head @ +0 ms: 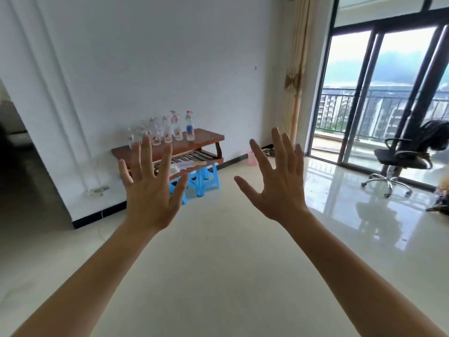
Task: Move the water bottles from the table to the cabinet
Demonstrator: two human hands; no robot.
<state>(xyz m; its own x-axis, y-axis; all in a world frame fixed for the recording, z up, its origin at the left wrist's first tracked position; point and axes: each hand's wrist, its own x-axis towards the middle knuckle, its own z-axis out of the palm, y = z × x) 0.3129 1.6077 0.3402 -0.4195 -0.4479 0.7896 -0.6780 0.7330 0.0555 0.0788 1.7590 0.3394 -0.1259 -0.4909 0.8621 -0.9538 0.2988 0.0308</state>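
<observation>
Both of my hands are raised mid-frame, the left hand [150, 190] and the right hand [274, 188], fingers spread wide and holding nothing, well apart from the water bottles [167, 128]. My worry is the crowding: the bottles stand close together, so reaching for one could knock its neighbours over. The table [209, 136] also seems to rest on blue stools [206, 178], so I judge that a bump might rock it. I see no cabinet in the frame, so my carry route is unknown. The bottles stand upright at centre left of the frame, on the table's left and middle. They are clear plastic, mostly red-labelled, with one blue-labelled bottle [189, 126] at the right end. My left fingers hide a few.
</observation>
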